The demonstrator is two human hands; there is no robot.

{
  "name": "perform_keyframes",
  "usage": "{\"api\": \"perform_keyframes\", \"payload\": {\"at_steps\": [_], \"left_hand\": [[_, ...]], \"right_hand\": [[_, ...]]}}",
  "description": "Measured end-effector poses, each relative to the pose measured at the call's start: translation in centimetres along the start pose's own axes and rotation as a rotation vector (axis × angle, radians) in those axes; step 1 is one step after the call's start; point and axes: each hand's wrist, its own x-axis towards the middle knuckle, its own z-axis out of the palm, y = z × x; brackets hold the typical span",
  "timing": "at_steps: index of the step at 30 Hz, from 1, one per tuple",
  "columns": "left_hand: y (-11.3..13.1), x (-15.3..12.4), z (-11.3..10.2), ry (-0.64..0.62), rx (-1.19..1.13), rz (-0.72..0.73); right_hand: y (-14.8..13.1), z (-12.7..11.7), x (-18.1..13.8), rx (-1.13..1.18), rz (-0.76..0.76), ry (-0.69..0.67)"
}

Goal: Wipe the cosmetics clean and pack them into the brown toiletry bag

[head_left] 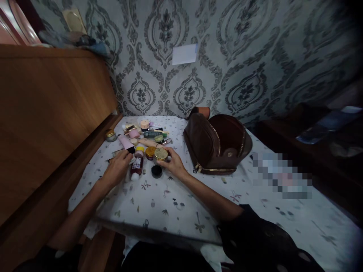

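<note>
My right hand [174,164] is closed around a gold-lidded jar [160,154], thumb in front and fingers at its far side. Beside that jar sits an amber jar [150,152], and just below it lies a round black lid [156,171]. My left hand [119,164] has its fingers bent together near the black cap of a pink tube [124,141]; what they hold, if anything, is hidden. Between the hands stand a yellow-capped bottle [139,151] and a dark red bottle with a white cap [137,167].
An unzipped brown bag [210,147] stands to the right. Several cosmetics, including a pink jar [134,133] and a green tube [153,134], crowd the far side of the patterned tablecloth [176,211]. Another jar [110,135] sits by the wooden cabinet [53,113].
</note>
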Motion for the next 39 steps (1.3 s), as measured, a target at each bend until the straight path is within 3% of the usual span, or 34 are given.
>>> {"api": "perform_keyframes", "payload": {"at_steps": [2, 4, 6, 8, 11, 14, 16, 20, 25, 31, 39], "left_hand": [[2.2, -0.4, 0.4, 0.088, -0.144, 0.053], [5.4, -0.7, 1.3, 0.094, -0.244, 0.195], [8.2, -0.6, 2.3, -0.011, -0.193, 0.344], [9.3, -0.3, 3.2, -0.106, -0.120, 0.391], [7.7, 0.6, 3.5, -0.104, -0.102, 0.231], [5.5, 1.6, 2.8, 0.030, -0.279, 0.036], [5.4, 2.2, 2.3, 0.100, -0.418, -0.016], [8.2, 2.9, 2.1, 0.148, -0.563, 0.003], [10.9, 4.0, 2.9, 0.129, -0.575, 0.108], [10.8, 5.6, 3.2, 0.046, -0.590, 0.180], [10.9, 7.4, 3.7, 0.065, -0.534, 0.027]], "right_hand": [[0.1, -0.4, -0.1, 0.028, 0.010, 0.007], [0.2, -1.2, -0.6, 0.019, 0.015, 0.014], [0.2, -2.2, -1.4, -0.021, 0.018, 0.026], [0.1, -3.1, -2.6, -0.079, 0.014, 0.031], [-0.3, -4.1, -4.4, -0.168, -0.018, 0.021], [-0.5, -4.6, -5.7, -0.252, -0.045, 0.006], [-0.4, -4.7, -6.1, -0.273, -0.038, -0.003], [0.4, -4.8, -6.4, -0.262, -0.011, -0.005], [0.9, -4.9, -6.4, -0.247, -0.022, 0.003], [0.5, -5.1, -6.1, -0.253, -0.041, -0.018], [0.5, -5.3, -6.1, -0.316, -0.117, -0.039]]}}
